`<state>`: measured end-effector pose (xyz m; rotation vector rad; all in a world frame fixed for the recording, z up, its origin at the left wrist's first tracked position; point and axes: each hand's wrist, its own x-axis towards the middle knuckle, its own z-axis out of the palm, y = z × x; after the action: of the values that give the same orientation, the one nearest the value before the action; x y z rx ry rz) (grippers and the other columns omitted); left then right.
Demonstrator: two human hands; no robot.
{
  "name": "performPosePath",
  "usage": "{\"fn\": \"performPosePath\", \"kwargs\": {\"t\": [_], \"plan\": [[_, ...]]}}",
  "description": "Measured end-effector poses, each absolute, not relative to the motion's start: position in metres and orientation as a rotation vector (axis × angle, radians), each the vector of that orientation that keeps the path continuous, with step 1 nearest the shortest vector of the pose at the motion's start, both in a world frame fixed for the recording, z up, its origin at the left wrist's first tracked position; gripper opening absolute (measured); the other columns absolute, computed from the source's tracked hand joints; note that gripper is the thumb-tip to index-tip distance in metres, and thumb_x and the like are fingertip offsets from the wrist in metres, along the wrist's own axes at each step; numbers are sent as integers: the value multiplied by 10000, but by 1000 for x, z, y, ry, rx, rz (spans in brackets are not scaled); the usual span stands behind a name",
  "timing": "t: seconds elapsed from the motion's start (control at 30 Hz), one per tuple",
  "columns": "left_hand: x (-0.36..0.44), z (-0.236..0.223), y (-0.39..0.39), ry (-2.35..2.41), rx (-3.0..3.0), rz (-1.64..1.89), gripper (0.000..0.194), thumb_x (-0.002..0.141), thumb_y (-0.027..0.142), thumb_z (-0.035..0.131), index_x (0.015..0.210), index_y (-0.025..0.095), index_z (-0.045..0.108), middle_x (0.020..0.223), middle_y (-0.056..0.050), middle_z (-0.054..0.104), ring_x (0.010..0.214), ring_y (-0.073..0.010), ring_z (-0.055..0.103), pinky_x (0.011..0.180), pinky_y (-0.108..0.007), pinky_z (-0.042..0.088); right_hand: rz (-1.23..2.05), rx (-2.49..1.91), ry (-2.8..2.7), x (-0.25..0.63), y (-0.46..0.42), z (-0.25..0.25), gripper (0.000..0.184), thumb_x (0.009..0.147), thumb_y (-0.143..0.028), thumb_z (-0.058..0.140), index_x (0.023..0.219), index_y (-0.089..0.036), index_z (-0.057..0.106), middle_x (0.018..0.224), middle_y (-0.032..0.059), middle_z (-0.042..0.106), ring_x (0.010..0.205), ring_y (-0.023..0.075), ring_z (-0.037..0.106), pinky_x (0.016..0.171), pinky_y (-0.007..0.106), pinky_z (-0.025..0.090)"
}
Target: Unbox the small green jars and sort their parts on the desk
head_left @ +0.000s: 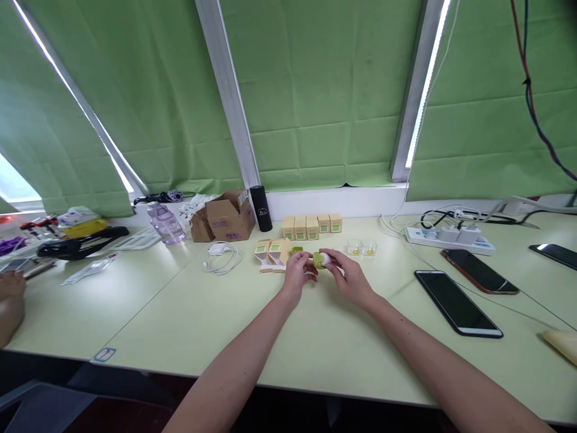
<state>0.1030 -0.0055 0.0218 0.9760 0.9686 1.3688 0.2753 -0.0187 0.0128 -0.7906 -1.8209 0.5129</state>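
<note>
Between both hands is a small round green-and-white item; its exact kind is too small to make out. My left hand grips its green left side, with the fingers curled. On the white right side, my right hand pinches with thumb and fingers. Just behind my left hand lies another small green piece, partly hidden. Opened kraft paper boxes with green labels stand to the left of my hands. A clear plastic tray with two cups holding yellow bits sits behind my right hand.
A row of small kraft boxes stands at the back near a black flask. Leftward are a cardboard box, a white charger cable and a lilac bottle. Rightward lie phones and a power strip. Another person's hand rests far left.
</note>
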Motion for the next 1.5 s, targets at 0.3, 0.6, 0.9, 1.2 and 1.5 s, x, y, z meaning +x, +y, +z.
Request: {"fn": "performPosePath", "kwargs": {"t": [0.3,0.6,0.9,1.2,1.5], "plan": [[101,23,-5,1026,1057,1487,323,746,435,747,870,173,603,748,-58,684,611,-148,616,505,-251,492,920,-724,-1526,276,-6,2,340,946,-494,646,1158,-260,520,1113,63,698,1047,218,716,926,427,612],[103,26,-9,1050,1234,1593,243,789,372,725,867,171,612,812,-65,691,669,-139,598,500,-222,477,914,-795,-1509,276,-10,9,353,851,-396,742,1110,-249,552,1117,62,677,1013,220,695,811,387,630],[109,25,-18,969,1396,1543,203,816,329,729,925,167,673,945,-79,684,748,-154,645,560,-247,561,706,-820,-1549,274,-11,9,456,801,-258,727,1215,-273,537,1225,89,661,1115,247,655,853,406,616],[110,27,-22,868,1422,1478,304,813,306,754,1076,170,686,1075,-113,694,968,-226,681,685,-320,633,530,-788,-1605,273,-20,15,501,874,-231,663,1346,-278,504,1314,109,652,1156,258,652,959,478,604],[111,26,-22,814,1427,1502,365,849,400,764,1133,175,716,1135,-132,707,981,-239,692,706,-323,623,510,-785,-1639,273,-21,14,395,952,-328,630,1337,-298,549,1296,97,628,1137,253,634,921,464,645]]}}
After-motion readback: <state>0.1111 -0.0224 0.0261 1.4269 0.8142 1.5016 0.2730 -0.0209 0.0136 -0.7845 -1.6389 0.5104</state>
